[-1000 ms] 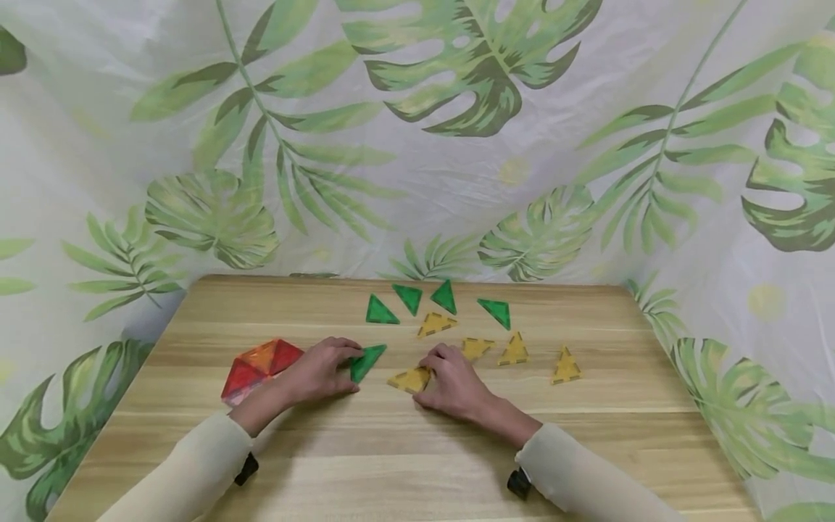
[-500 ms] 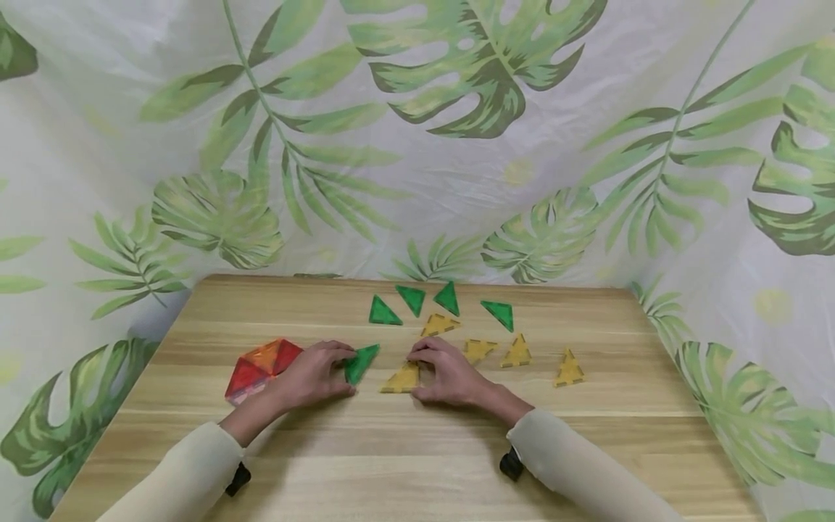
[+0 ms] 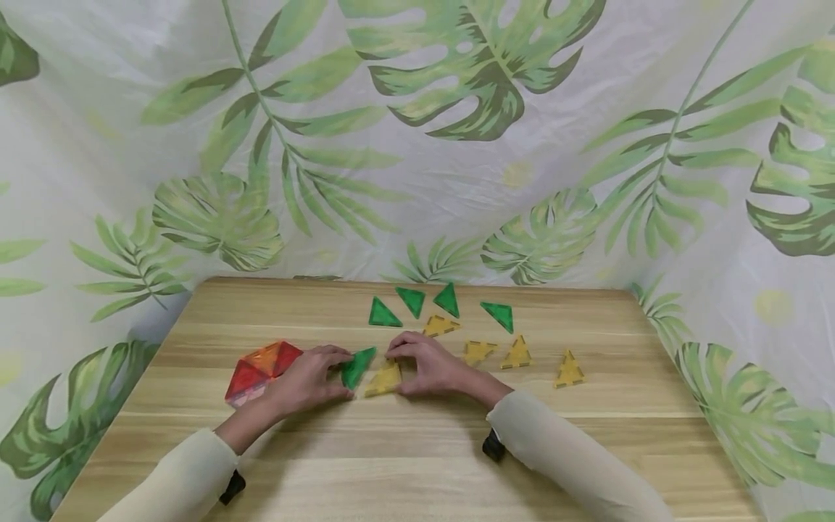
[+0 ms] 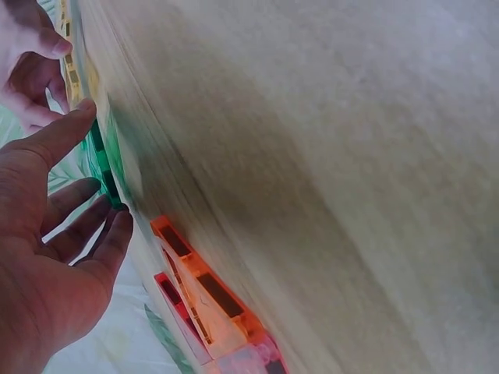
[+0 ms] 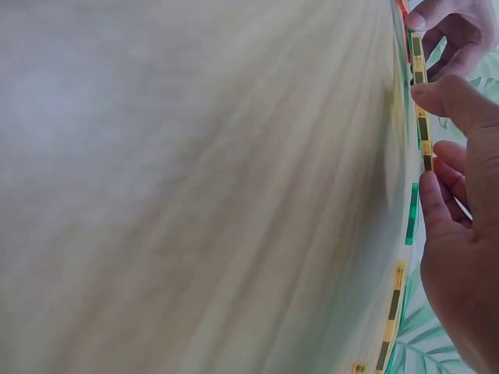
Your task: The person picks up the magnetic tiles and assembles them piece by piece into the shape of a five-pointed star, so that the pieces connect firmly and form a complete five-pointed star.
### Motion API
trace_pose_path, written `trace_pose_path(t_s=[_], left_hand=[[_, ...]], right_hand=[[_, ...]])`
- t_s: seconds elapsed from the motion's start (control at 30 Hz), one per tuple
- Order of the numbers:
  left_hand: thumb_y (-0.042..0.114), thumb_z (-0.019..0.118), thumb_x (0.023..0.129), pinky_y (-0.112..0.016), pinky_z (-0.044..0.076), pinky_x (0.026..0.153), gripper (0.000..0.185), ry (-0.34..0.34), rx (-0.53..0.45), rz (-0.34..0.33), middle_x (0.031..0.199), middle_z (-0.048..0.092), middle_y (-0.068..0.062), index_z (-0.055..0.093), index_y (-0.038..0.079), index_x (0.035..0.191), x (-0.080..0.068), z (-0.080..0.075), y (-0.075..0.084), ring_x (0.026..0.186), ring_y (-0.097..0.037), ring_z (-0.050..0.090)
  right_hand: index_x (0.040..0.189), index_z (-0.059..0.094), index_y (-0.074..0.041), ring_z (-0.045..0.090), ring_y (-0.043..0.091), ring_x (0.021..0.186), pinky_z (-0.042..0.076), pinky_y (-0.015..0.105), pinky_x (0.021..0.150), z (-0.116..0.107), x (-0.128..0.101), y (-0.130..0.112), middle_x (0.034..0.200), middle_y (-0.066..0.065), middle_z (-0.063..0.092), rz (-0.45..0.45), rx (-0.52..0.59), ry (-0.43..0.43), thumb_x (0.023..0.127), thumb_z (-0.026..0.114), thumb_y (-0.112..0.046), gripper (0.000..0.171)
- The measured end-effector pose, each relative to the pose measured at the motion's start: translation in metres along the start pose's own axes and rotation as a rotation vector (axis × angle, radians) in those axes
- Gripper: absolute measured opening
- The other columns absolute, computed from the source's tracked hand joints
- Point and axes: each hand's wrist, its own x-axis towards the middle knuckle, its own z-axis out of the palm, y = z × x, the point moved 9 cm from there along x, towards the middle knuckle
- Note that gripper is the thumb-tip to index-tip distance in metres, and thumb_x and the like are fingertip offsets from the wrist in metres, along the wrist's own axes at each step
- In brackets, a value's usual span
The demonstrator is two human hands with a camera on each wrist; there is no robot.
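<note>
In the head view my left hand (image 3: 306,384) holds a green triangular magnetic tile (image 3: 357,367) by its edges, thumb at the near corner. My right hand (image 3: 432,367) grips a yellow triangular magnetic tile (image 3: 383,380) just to the right of it. A narrow gap seems to part the two tiles, both low over or on the table. In the left wrist view the green tile (image 4: 105,164) appears edge-on between thumb and fingertips. The right wrist view has the yellow tile (image 5: 422,101) edge-on between the right thumb and fingers.
Left of my left hand lies a joined group of red, orange and pink triangular tiles (image 3: 261,362), partly hidden by that arm. Several loose green tiles (image 3: 411,299) lie along the back of the wooden table (image 3: 417,464). Several loose yellow tiles (image 3: 517,353) lie toward the right.
My right hand has moved left with the yellow tile, turning it and closing the gap to the green one. My left hand has drawn the green tile slightly left.
</note>
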Motion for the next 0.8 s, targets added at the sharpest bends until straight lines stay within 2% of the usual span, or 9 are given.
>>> trace_pose_path(t_s=[0.27,0.57,0.8], left_hand=[[0.027,0.097,0.078,-0.051,0.059,0.095,0.059,0.009,0.009,-0.003,0.125,0.073,-0.017,0.075,-0.002,0.124,-0.001,0.001,0.0,0.113,-0.033,0.071],[0.029,0.096,0.078,-0.05,0.059,0.096,0.059,-0.023,0.03,-0.041,0.126,0.072,-0.016,0.075,-0.001,0.124,-0.002,0.006,-0.002,0.113,-0.031,0.07],[0.032,0.098,0.076,-0.047,0.061,0.092,0.061,0.0,0.071,-0.027,0.122,0.071,-0.014,0.076,0.0,0.123,-0.002,0.006,-0.001,0.107,-0.028,0.069]], right_hand=[[0.135,0.071,-0.007,0.057,0.017,0.129,0.046,0.03,0.113,0.007,0.013,0.001,0.137,0.004,0.062,-0.016,-0.007,-0.027,0.084,0.089,-0.028,0.059],[0.137,0.071,-0.007,0.058,0.017,0.129,0.045,0.029,0.113,0.014,0.022,-0.001,0.137,0.004,0.063,-0.017,-0.028,-0.055,0.087,0.086,-0.027,0.056],[0.136,0.071,-0.007,0.059,0.016,0.127,0.047,0.026,0.11,0.016,0.027,0.0,0.136,0.003,0.064,0.021,-0.006,-0.052,0.088,0.086,-0.024,0.053]])
